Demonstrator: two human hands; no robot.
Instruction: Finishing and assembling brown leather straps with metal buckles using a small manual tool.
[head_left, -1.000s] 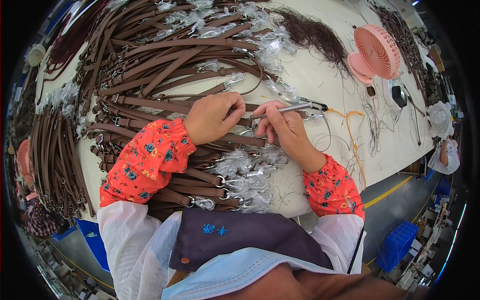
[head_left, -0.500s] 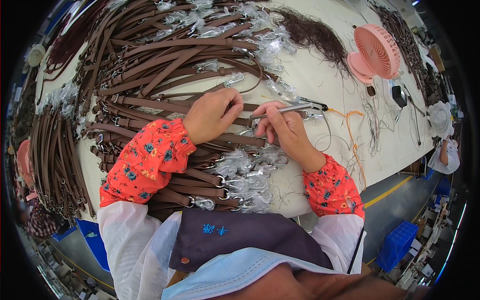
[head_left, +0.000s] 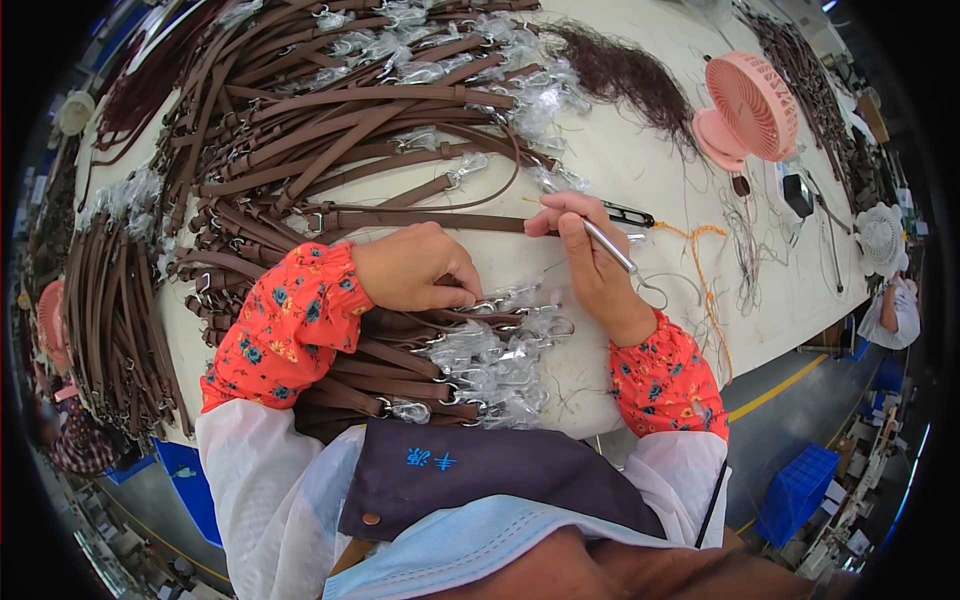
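Observation:
My right hand [head_left: 592, 255] is closed around a slim silver pen-like tool [head_left: 610, 246], which slants across the palm toward the wrist. Its fingertips are by the end of a long brown strap [head_left: 430, 222] lying across the table. My left hand [head_left: 420, 268] has its fingers pressed together, knuckles up, beside a plastic-wrapped metal clasp [head_left: 520, 294]. Whatever those fingers pinch is hidden under the hand. Just beyond my right hand lies a narrow black tool [head_left: 628, 214] tied to an orange cord [head_left: 708, 270].
Brown straps with wrapped clasps heap up on the left and far side, with another bundle [head_left: 115, 300] at far left. Wrapped clasps [head_left: 490, 365] lie close to me. A pink fan [head_left: 752, 105] stands far right near a dark thread tangle [head_left: 630, 75]. A blue crate [head_left: 795, 490] sits beyond the table's right edge.
My left hand has come down toward me, from the long strap to the nearer clasps. My right hand has turned, so the silver tool now slopes down to the right instead of pointing left.

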